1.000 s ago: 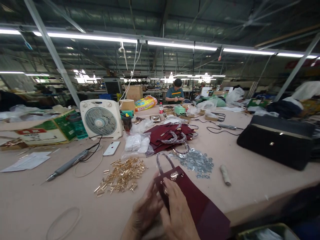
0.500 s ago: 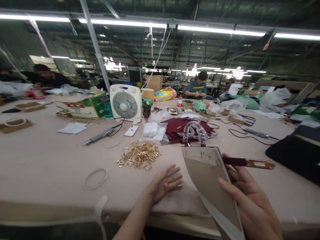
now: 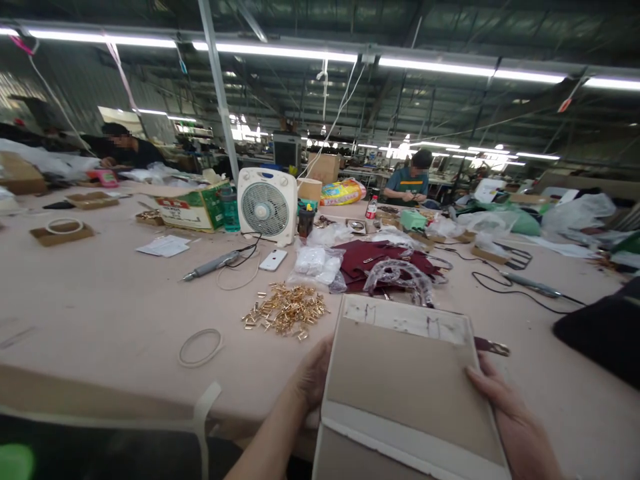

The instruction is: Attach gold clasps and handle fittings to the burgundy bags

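Observation:
A stiff beige panel (image 3: 405, 373) faces me at the table's front edge, with a whitish strip and dark marks along its top. My right hand (image 3: 507, 400) grips its right edge, thumb on the front and the other fingers mostly behind. My left hand (image 3: 315, 373) is closed against the left edge, its fingertips hidden behind the panel. From behind the right side sticks out a dark red strap (image 3: 493, 346) with gold-coloured metal at its end. Beyond the panel lie dark red bag pieces (image 3: 367, 260) and plastic-wrapped handles (image 3: 400, 277).
A pile of small gold metal pieces (image 3: 287, 310) lies left of the panel, near a tape ring (image 3: 200, 348). Farther back are a pen-like corded tool (image 3: 213, 265), a phone (image 3: 273, 260) and a fan (image 3: 267, 207). A black item (image 3: 600, 333) sits right. Two people work beyond.
The panel has turned to face me more squarely and moved left. My left hand, spread over the table before, has come to its left edge. The strap is now mostly hidden. The view has shifted left.

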A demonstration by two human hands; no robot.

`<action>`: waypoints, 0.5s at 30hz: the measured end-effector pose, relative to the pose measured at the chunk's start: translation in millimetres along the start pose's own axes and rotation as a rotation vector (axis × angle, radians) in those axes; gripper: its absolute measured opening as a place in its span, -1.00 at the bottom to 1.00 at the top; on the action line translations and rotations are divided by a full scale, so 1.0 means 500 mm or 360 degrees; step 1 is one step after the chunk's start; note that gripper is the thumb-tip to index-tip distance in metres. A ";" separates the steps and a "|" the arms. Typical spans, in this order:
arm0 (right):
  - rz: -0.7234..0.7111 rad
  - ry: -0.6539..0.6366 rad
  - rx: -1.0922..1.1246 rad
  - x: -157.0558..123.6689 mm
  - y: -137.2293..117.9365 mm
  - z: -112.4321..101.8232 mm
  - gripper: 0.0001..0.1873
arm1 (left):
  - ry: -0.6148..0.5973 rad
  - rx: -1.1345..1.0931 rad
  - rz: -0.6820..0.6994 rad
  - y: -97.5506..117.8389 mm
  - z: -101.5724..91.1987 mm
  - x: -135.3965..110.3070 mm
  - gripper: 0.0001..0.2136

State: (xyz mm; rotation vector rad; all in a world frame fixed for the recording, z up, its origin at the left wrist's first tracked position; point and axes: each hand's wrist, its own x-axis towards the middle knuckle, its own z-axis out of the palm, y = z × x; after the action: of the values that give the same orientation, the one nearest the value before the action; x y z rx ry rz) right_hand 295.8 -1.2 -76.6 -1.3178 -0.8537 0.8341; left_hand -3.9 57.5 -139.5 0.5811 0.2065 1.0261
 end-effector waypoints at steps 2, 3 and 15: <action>0.0221 -0.0043 0.0039 0.009 0.036 0.027 -0.15 | 0.0051 -0.0067 -0.0048 0.005 0.002 -0.004 -0.26; 0.0328 -0.0070 0.0068 0.013 0.052 0.041 -0.11 | 0.0085 -0.0095 -0.0066 0.007 0.001 -0.004 -0.26; 0.0241 -0.0144 -0.0070 0.047 0.168 0.073 -0.25 | 0.0623 0.0209 0.0185 -0.003 -0.003 0.026 -0.44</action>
State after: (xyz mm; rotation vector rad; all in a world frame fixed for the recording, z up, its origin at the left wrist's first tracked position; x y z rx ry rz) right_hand 271.5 42.4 -156.8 -1.4049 -0.8549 1.0049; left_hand 3.3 68.4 -140.3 0.5103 0.5943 1.2412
